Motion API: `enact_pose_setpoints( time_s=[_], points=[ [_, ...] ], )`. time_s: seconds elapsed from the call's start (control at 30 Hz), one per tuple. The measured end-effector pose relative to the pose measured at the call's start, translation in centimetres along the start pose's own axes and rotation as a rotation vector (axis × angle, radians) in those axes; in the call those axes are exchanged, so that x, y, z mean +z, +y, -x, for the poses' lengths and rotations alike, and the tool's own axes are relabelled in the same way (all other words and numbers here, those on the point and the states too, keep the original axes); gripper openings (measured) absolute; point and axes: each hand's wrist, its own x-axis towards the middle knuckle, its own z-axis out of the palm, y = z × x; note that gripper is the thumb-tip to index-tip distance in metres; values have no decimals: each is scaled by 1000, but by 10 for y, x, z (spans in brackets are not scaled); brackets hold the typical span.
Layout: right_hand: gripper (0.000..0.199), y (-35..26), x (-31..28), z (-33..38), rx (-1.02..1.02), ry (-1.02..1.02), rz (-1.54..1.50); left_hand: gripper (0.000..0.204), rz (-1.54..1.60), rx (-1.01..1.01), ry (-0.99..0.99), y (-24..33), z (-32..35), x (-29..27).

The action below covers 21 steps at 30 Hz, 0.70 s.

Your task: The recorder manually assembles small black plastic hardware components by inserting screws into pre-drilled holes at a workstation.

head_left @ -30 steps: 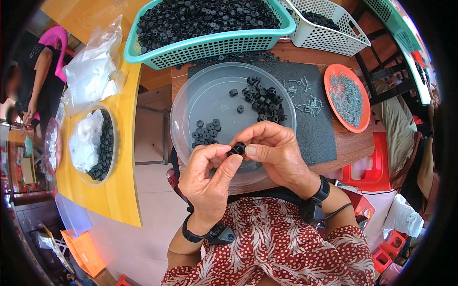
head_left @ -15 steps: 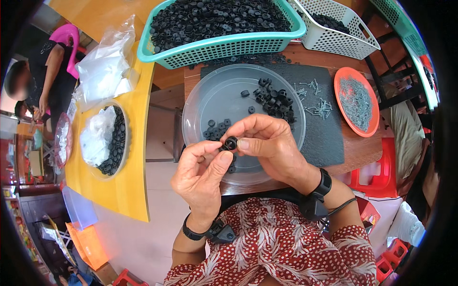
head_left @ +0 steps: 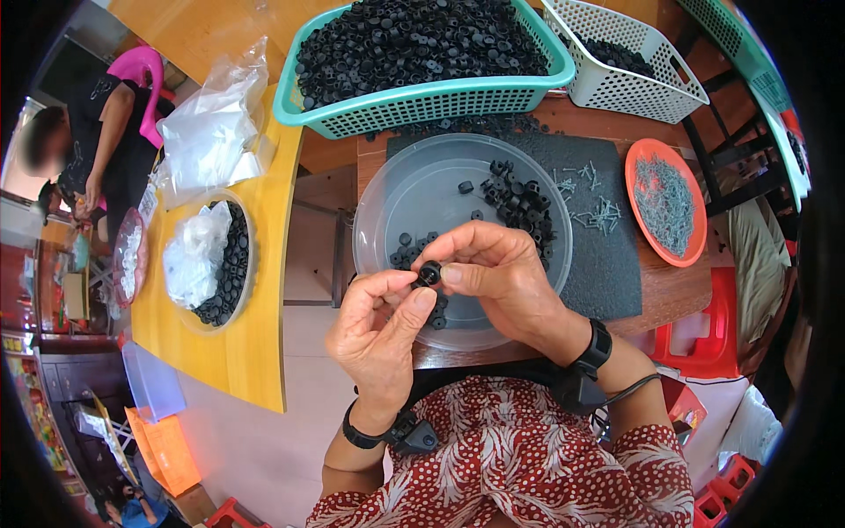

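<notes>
Between my fingertips is a small round black plastic cap [head_left: 429,274], its hollow side partly turned up. My left hand [head_left: 378,321] pinches it from the left, and my right hand [head_left: 502,277] grips its right side with thumb and forefinger. Both hands are over a round clear plastic tub [head_left: 374,207]. Inside the tub, a heap of black caps [head_left: 521,201] lies at the right. More small black parts [head_left: 414,250] lie at the left, partly hidden behind my hands. Whether a second piece sits inside the held cap is too small to tell.
A teal basket [head_left: 440,95] full of black parts stands at the back, beside a white basket [head_left: 616,88]. Loose screws [head_left: 602,214] lie on a dark mat [head_left: 607,282], near an orange plate [head_left: 673,207] of screws. Left, a yellow table [head_left: 264,352] bears a bowl [head_left: 251,264] and plastic bags.
The whole view has shifted slightly, so the tub and baskets appear a little farther right and lower. Both hands keep the same pinch on the cap.
</notes>
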Motion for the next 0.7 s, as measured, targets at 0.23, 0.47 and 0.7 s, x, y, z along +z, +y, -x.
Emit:
enact_pose_setpoints(
  time_s=[0.23, 0.47, 0.7],
  points=[
    [19, 0, 0, -1, -11, 6, 4, 20, -5, -40, -33, 0, -1, -1],
    [18, 0, -2, 2, -49, 19, 73, 22, -44, -32, -12, 1, -2, 5],
    [19, 5, -5, 5, -72, 20, 49, 23, -167, 59, -12, -4, 1, 6]
  ],
)
